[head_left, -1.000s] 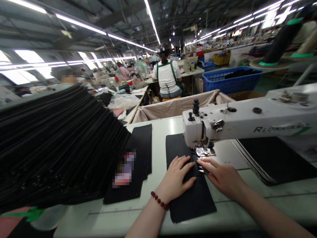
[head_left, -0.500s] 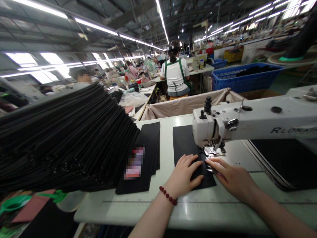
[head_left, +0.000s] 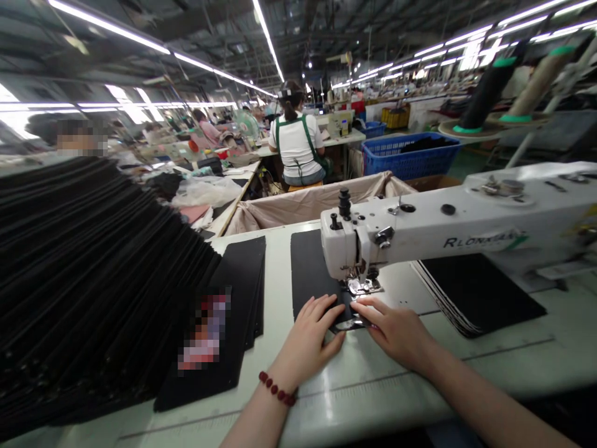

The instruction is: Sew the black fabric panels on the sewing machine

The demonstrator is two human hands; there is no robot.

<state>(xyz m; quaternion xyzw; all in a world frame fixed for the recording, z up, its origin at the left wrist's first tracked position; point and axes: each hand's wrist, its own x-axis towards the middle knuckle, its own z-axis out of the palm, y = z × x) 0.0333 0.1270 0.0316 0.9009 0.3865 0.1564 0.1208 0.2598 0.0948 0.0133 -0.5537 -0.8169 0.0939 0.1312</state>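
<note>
A black panel (head_left: pixel 308 267) lies flat on the sewing table, its right side under the head of a white sewing machine (head_left: pixel 396 227). My left hand (head_left: pixel 313 330) rests on the panel's near part with fingers spread. Close to the presser foot (head_left: pixel 364 286), the fingertips of my right hand (head_left: pixel 396 326) press by the panel's right edge. Small metal thread snips (head_left: pixel 349 324) stick out from under that hand, blades toward the left hand; their handles are hidden in it.
A tall stack of black panels (head_left: pixel 84 274) fills the left side, with a few loose panels (head_left: pixel 236 280) beside it. Another pile (head_left: pixel 480 292) lies under the machine arm. Behind are a cloth-lined bin (head_left: pixel 298 202), a blue basket (head_left: pixel 405 158) and a seated co-worker (head_left: pixel 298 143).
The view has turned right. The panel has slid farther forward under the machine, and both hands have moved with it. The snips stay in my right hand, more of their blades now showing.
</note>
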